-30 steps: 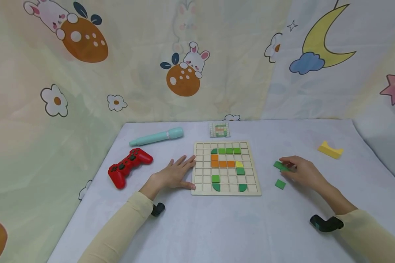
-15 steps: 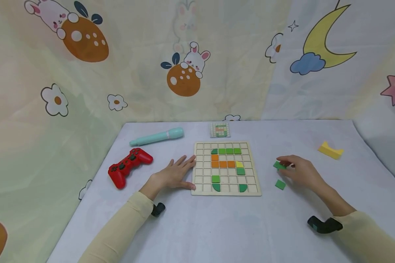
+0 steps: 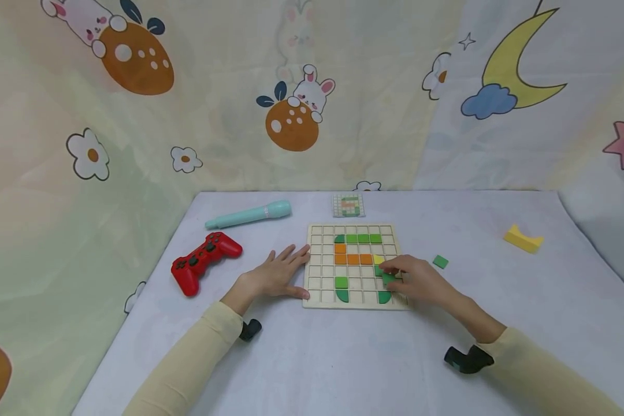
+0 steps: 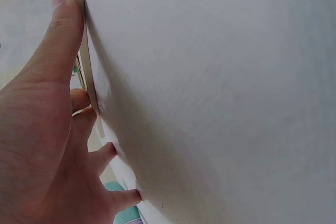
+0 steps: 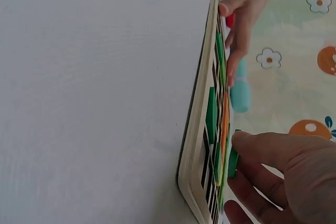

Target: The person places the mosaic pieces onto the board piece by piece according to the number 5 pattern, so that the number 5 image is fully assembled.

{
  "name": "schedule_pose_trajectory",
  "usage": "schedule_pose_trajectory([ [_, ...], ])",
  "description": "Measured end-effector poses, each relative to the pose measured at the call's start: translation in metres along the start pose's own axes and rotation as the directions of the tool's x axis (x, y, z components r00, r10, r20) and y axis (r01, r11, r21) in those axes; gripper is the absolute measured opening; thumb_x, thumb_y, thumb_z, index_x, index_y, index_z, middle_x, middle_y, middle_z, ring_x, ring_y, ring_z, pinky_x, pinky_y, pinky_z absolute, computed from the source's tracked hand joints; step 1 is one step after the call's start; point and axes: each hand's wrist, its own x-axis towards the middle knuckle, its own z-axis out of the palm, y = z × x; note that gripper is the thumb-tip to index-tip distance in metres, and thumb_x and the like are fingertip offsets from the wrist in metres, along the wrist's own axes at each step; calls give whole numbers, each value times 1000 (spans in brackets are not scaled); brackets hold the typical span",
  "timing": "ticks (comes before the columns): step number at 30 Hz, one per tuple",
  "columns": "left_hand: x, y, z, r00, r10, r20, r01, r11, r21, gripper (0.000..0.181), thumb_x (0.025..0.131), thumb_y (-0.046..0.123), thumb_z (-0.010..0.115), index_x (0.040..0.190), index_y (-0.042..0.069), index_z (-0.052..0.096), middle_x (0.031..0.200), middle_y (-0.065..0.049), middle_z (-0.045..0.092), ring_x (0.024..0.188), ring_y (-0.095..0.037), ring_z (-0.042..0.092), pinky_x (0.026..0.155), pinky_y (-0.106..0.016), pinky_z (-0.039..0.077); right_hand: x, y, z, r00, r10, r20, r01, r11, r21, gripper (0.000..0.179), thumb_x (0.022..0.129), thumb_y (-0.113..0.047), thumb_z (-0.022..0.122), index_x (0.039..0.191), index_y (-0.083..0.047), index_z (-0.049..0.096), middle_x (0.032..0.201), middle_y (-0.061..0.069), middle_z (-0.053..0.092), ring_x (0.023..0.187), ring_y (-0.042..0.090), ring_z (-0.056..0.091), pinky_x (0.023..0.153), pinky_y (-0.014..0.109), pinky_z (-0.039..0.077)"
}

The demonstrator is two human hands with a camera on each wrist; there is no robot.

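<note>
A square wooden grid board (image 3: 356, 300) lies mid-table with green, orange and yellow tiles in some of its cells. My left hand (image 3: 274, 277) rests spread at its left edge, thumb and fingertips touching the rim. Over the lower right part of the grid, my right hand (image 3: 421, 281) pinches a green tile (image 5: 233, 161) between thumb and fingers, close above the board. A dark green quarter-round tile (image 3: 384, 297) sits in the bottom row below that hand. The right fingers partly cover the nearby cells. One loose green square tile (image 3: 440, 262) lies right of the board.
A small pattern card (image 3: 349, 205) lies behind the board. To the left are a red game controller (image 3: 206, 263) and a turquoise microphone-shaped stick (image 3: 249, 215). A yellow notched block (image 3: 523, 238) lies far right. A printed cloth wall (image 3: 229, 104) rises behind the table.
My right hand has moved left from the loose green tiles onto the board, bringing a green tile. Only one loose tile shows at the right now; the nearer one is gone. Left hand stays put.
</note>
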Motion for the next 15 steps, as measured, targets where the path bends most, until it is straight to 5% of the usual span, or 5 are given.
schedule_pose_trajectory([
  [15,0,0,0,1000,-2,-4,2,1000,7,102,80,69,60,157,24,12,165,7,-1,153,-29,1,117,-63,11,6,-3,15,1000,-16,24,16,1000,20,36,82,-7,76,117,-5,68,113,5,69,101,19,61,85,33,55],
])
